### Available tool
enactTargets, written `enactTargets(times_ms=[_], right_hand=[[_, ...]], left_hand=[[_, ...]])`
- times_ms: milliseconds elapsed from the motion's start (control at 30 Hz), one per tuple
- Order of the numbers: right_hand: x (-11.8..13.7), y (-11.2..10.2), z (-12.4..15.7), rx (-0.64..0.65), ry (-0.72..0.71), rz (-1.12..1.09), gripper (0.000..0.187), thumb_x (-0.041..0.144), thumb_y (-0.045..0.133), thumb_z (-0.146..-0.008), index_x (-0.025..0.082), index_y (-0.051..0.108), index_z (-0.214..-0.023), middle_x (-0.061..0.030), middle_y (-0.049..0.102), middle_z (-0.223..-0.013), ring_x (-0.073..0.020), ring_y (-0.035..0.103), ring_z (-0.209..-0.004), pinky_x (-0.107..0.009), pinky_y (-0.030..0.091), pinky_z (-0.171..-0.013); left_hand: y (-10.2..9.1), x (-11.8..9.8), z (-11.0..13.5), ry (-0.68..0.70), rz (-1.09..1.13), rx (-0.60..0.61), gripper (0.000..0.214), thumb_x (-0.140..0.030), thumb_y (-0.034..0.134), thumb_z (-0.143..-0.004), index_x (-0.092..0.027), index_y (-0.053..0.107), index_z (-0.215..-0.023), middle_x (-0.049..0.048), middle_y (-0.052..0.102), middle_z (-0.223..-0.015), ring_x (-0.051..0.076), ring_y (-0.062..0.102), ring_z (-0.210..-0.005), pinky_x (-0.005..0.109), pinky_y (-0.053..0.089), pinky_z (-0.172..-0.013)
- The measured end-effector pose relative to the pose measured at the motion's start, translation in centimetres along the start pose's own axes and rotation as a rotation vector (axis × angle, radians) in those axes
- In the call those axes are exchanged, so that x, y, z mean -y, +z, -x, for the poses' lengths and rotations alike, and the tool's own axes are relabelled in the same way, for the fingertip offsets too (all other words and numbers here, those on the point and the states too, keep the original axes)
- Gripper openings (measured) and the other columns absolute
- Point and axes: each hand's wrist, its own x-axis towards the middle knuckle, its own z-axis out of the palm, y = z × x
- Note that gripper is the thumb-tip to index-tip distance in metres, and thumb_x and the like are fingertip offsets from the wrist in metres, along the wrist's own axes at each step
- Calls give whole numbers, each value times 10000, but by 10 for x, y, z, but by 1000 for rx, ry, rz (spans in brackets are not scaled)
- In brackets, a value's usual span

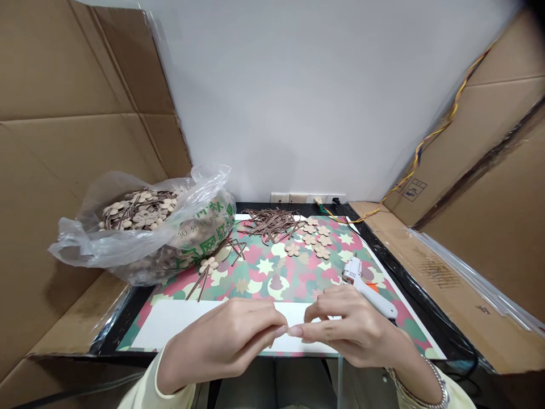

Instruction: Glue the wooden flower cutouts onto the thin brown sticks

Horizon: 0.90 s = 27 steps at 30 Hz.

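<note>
My left hand (225, 335) and my right hand (349, 324) meet at their fingertips above a white sheet (166, 324) at the table's front edge. Thumb and fingers are pressed together on both; anything between them is too small or hidden to name. Beyond my right hand lies a white glue gun (370, 289), its nozzle end toward the back. A thin translucent strip (340, 378) shows below my right hand; whether it touches the hand, I cannot tell. Past my left hand is a flower-shaped wooden piece (208, 265) with brown sticks (203, 284) at it.
An open plastic bag (149, 250) full of flower pieces and sticks stands at the left. A pile of brown sticks (272, 223) and several wooden flowers (322, 251) lie on the patterned mat (255, 278). Cardboard walls (489, 227) flank the table; a yellow cord (413, 170) runs to the sockets (298, 197).
</note>
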Motion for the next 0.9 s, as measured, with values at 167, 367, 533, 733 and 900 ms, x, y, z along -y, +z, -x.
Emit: enactTargets(times_ms=[167,367,533,733,900], right_hand=[[-1,2,2,33,8,-43,331,123,492,-887,265,586,-1171,-9,624,-716,-109,483,-582,-251,305,-569],[0,4,3,11,-7,-42,302,159,460,-908,228,590,-1172,5,583,-646,-103,452,-545,-254,285,-544],[2,5,2,-35,-18,-72,301,174,427,-924,219,584,-1176,6,574,-604,-103,477,-533,-253,284,-526],[4,13,3,-58,-40,-151,244,211,429,-930,198,649,-1036,5,581,-586,-95,491,-523,-243,304,-512],[9,11,8,-145,-38,-49,287,148,399,-924,191,623,-1097,0,573,-603,-98,461,-521,-257,270,-512]], left_hand=[[3,0,-1,23,-58,-31,186,-145,378,-920,-136,562,-936,18,593,-762,107,480,-632,228,342,-576],[7,0,-3,13,-68,-72,202,-164,356,-927,-148,555,-957,21,589,-746,111,479,-620,222,360,-588],[10,-1,-5,56,-60,-122,175,-149,362,-917,-150,536,-942,25,580,-735,112,481,-608,214,374,-587],[14,3,-6,47,-40,-200,151,-136,379,-912,-155,526,-939,28,581,-745,120,517,-650,212,392,-604],[13,6,-3,-8,66,-255,177,-132,398,-919,-166,521,-1042,42,618,-864,124,563,-768,212,414,-691]])
